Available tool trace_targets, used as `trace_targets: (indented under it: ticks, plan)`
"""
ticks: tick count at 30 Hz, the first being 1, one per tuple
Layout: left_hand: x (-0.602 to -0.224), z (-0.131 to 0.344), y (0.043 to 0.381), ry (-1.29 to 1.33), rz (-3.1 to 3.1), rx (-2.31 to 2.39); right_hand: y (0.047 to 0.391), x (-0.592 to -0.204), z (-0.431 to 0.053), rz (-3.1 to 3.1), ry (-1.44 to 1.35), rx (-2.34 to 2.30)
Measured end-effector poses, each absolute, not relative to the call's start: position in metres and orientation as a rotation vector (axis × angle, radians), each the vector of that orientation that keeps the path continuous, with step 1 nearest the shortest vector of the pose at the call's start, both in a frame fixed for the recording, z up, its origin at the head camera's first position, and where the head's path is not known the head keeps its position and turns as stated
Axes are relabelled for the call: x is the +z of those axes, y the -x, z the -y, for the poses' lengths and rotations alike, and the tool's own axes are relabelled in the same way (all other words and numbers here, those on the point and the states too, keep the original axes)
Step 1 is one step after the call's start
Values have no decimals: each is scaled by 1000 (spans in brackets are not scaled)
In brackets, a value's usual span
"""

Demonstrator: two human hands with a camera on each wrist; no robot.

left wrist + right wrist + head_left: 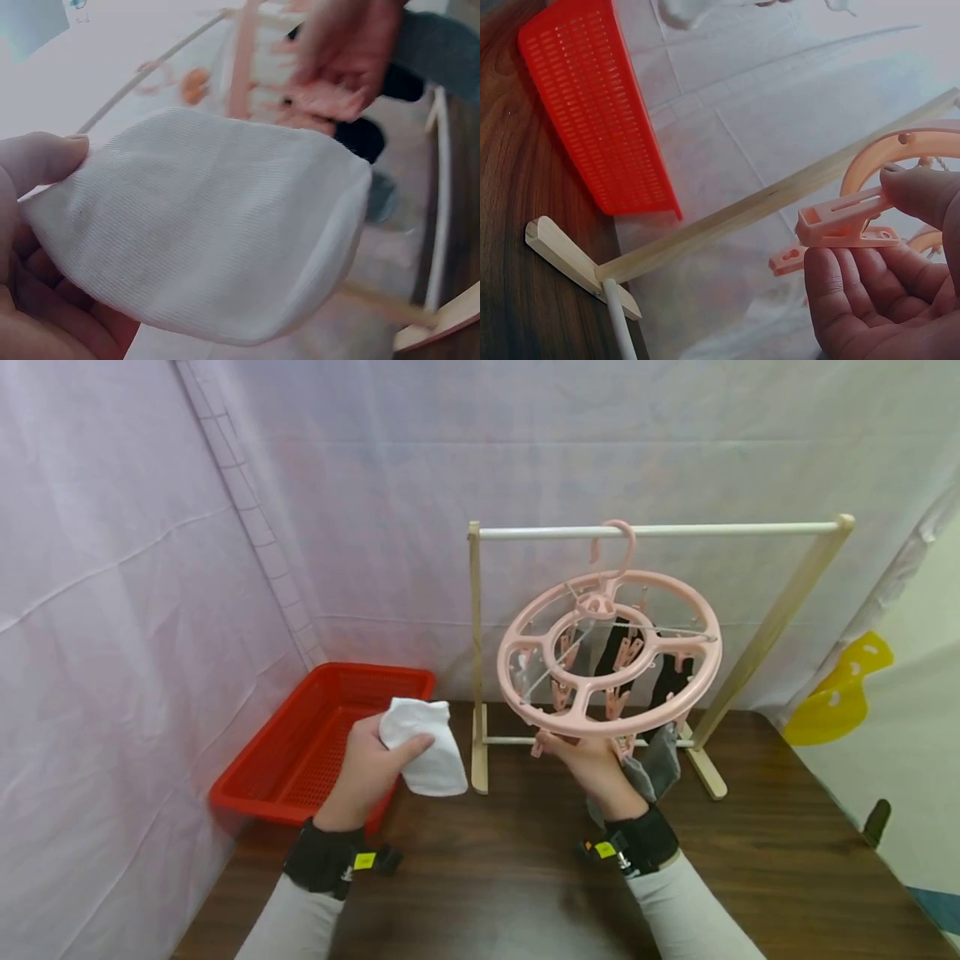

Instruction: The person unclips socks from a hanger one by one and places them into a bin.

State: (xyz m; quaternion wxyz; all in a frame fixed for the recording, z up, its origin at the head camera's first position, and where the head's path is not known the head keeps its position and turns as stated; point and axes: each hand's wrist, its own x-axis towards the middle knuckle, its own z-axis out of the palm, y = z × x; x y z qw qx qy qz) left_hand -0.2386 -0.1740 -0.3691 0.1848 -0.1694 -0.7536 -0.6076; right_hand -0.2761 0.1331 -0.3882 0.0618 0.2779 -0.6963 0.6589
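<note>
My left hand holds a white ribbed sock between thumb and fingers, lying flat and spread out in the left wrist view. With my right hand I pinch a pink clothes peg, thumb on one arm and fingertips under the other. The peg belongs to a round pink drying hanger, which tilts toward me from its hook on a rack. Black socks and a grey sock hang from other pegs, the grey one just beside my right wrist. The white sock is apart from the pinched peg.
The wooden rack has a white top bar and stands on a brown table. A red perforated basket sits at the left, behind my left hand. White sheeting hangs behind; a yellow object is at the right.
</note>
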Motion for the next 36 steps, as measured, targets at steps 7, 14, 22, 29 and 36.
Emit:
trace_targets:
  ticks: [7,14,22,29,36]
  plan:
    - [-357,215,240,317,2191,-1641,277,-388,-134,2071,-851,2034]
    - [-358,247,250,142,2335,-1625,282,-396,-136,2060,-842,2054]
    - [-370,268,258,128,2498,-1573,277,-389,-136,2063,-877,2029]
    - [-383,280,262,189,2632,-1469,276,-386,-133,2049,-842,2080]
    - [-398,288,276,276,2746,-1469,277,-388,-133,2102,-755,2042]
